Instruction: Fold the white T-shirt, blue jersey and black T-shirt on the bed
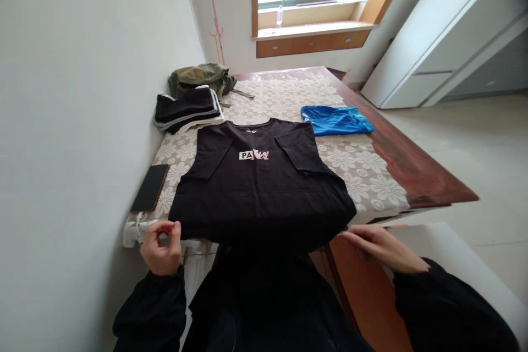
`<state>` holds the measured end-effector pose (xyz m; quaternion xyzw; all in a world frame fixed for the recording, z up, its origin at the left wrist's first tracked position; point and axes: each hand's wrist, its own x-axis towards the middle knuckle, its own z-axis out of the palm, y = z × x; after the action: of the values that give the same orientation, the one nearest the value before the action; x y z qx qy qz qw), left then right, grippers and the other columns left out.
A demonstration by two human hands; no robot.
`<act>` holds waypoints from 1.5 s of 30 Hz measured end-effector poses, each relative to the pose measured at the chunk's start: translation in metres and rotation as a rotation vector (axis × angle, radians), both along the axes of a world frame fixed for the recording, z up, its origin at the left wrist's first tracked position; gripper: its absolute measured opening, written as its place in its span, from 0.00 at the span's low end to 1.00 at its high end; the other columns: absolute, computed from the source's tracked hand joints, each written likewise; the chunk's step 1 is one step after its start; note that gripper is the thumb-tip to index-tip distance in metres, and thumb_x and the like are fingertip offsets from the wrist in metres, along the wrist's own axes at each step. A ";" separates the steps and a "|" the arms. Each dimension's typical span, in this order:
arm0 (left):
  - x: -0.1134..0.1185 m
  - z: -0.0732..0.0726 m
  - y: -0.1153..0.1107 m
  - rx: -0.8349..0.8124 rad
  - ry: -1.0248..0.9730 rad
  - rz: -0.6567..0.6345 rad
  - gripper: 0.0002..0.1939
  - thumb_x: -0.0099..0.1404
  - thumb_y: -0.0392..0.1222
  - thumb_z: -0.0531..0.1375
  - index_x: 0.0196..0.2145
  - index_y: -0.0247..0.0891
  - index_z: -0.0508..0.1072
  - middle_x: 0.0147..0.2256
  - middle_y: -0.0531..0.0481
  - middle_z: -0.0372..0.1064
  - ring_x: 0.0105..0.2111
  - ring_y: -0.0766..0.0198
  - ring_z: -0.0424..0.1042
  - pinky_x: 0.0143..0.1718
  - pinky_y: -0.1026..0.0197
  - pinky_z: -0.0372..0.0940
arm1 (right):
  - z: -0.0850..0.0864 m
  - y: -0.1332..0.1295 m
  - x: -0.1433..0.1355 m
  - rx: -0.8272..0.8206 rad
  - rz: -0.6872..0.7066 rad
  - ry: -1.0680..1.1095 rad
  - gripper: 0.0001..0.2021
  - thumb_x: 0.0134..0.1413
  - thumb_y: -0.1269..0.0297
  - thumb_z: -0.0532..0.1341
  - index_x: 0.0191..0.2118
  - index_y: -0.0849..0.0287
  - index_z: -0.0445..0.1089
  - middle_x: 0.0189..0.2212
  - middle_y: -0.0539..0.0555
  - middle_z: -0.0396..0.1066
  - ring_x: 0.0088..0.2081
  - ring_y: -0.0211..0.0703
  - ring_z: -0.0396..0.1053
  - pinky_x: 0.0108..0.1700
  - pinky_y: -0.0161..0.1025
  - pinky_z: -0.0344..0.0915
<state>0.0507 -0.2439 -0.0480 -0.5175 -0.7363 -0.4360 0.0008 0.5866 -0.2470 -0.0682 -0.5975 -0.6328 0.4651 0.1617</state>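
A black T-shirt (256,187) with a white and pink print on its chest lies spread on the table, its collar toward the window and its sleeves folded inward over the front. The bottom hem hangs at the near table edge, close to my body. My left hand (161,247) pinches the left corner of the hem between thumb and fingers. At the right corner, my right hand (381,245) grips the hem with its fingertips.
A folded blue garment (336,120) lies at the right rear. Folded dark cloths (187,110) and a green backpack (198,78) sit at the left rear. A phone (149,188) with a white cable rests by the left wall. Lace cloth (383,179) covers the wooden table (429,176).
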 end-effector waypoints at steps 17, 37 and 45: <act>-0.031 0.048 0.147 -0.421 0.364 -0.320 0.14 0.66 0.50 0.54 0.41 0.42 0.75 0.40 0.46 0.76 0.34 0.57 0.75 0.37 0.59 0.66 | 0.036 0.133 -0.027 0.894 0.082 -0.652 0.08 0.67 0.63 0.57 0.46 0.54 0.72 0.44 0.57 0.76 0.47 0.53 0.73 0.48 0.46 0.68; -0.034 0.040 0.143 -0.309 0.315 -0.414 0.19 0.66 0.51 0.54 0.51 0.44 0.71 0.49 0.43 0.73 0.46 0.49 0.75 0.49 0.49 0.71 | 0.020 0.146 -0.006 0.826 -0.050 -0.534 0.08 0.65 0.66 0.55 0.45 0.55 0.69 0.41 0.57 0.77 0.42 0.51 0.76 0.40 0.43 0.70; 0.025 0.083 0.149 -0.491 0.330 -0.751 0.20 0.69 0.56 0.55 0.52 0.47 0.75 0.53 0.47 0.76 0.53 0.49 0.75 0.58 0.48 0.69 | 0.027 0.148 -0.013 0.862 -0.040 -0.736 0.08 0.63 0.69 0.56 0.45 0.55 0.68 0.41 0.57 0.76 0.42 0.52 0.75 0.38 0.42 0.67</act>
<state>0.0753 -0.0952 0.0353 -0.7950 -0.5697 -0.1312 -0.1621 0.5732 -0.0994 -0.0414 -0.6120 -0.7688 -0.0771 0.1686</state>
